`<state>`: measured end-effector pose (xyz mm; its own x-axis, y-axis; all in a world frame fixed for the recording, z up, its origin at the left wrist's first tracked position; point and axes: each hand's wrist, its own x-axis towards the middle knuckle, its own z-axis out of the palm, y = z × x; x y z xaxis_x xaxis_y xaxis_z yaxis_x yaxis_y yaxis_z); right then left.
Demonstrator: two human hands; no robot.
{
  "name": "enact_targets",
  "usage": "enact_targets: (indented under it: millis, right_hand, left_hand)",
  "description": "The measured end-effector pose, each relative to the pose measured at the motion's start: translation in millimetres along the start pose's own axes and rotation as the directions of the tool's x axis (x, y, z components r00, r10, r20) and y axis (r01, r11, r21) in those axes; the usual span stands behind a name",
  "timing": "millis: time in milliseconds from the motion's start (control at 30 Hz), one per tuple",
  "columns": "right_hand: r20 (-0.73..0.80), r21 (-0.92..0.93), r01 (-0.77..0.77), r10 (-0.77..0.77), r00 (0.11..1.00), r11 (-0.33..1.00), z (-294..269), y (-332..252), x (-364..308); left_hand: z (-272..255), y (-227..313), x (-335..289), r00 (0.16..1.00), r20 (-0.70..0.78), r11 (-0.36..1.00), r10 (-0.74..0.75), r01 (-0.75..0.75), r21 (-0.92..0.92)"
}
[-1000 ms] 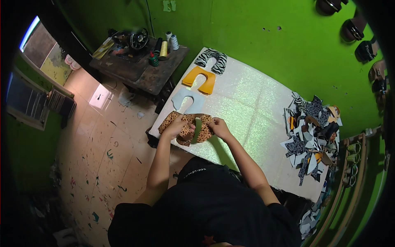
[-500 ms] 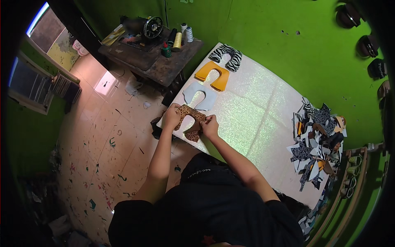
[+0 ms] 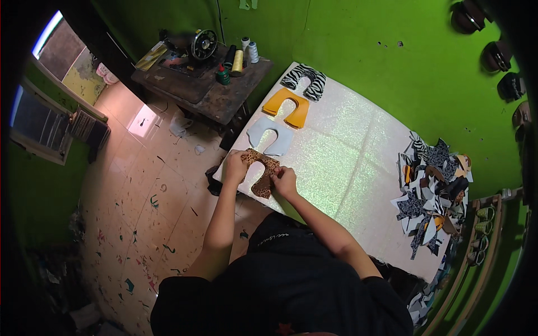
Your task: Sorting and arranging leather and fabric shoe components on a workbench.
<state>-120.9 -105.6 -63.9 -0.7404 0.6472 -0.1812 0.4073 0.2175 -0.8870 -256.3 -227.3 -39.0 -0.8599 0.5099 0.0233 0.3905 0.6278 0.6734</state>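
Two hands on one leopard piece [image 3: 261, 186], near-left corner of table [image 3: 336, 168]. U-shaped, with gap toward near edge. Left hand [image 3: 236, 166]: fingers curled tight on piece's left end, exact fingertip contact hidden. Right hand [image 3: 284, 180]: narrow pinch, thumb and fingers on piece's right side. Along left edge toward far-left corner, close together in a row: pale grey piece [image 3: 282, 143], yellow piece [image 3: 297, 116], zebra piece [image 3: 316, 87], all U-shaped too. By right edge: scrap heap [image 3: 434, 193], mixed colours. Beyond left edge, on desk [image 3: 185, 87]: sewing machine [image 3: 203, 45], spools [image 3: 237, 60], green bottle [image 3: 222, 76].
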Motion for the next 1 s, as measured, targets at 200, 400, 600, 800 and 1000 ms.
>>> enact_targets:
  millis: [200, 400, 600, 800, 1000]
  right_hand:
    - [0.108, -0.479, 0.22, -0.192, 0.975, 0.85, -13, -35, -23]
    - [0.426, -0.617, 0.417, -0.162, 0.89, 0.667, -15, -24, -21]
    - [0.526, -0.497, 0.432, -0.135, 0.84, 0.753, -40, -24, -9]
    - [0.365, 0.196, 0.0, -0.073, 0.928, 0.981, -89, 21, -6]
    - [-0.108, 0.43, -0.117, 0.179, 0.978, 0.895, -182, 87, -27]
  left_hand:
    - [-6, 29, -22, 0.982, -0.153, 0.962, 0.113, -0.069, 0.263]
    - [22, 27, -50, 0.936, 0.184, 0.952, 0.3, -0.306, 0.006]
    - [27, 16, -51, 0.931, 0.262, 0.961, 0.255, -0.273, 0.036]
    - [32, 45, -40, 0.965, 0.254, 0.983, 0.066, -0.107, 0.152]
    - [67, 133, -40, 0.948, 0.199, 0.964, 0.248, -0.262, 0.045]
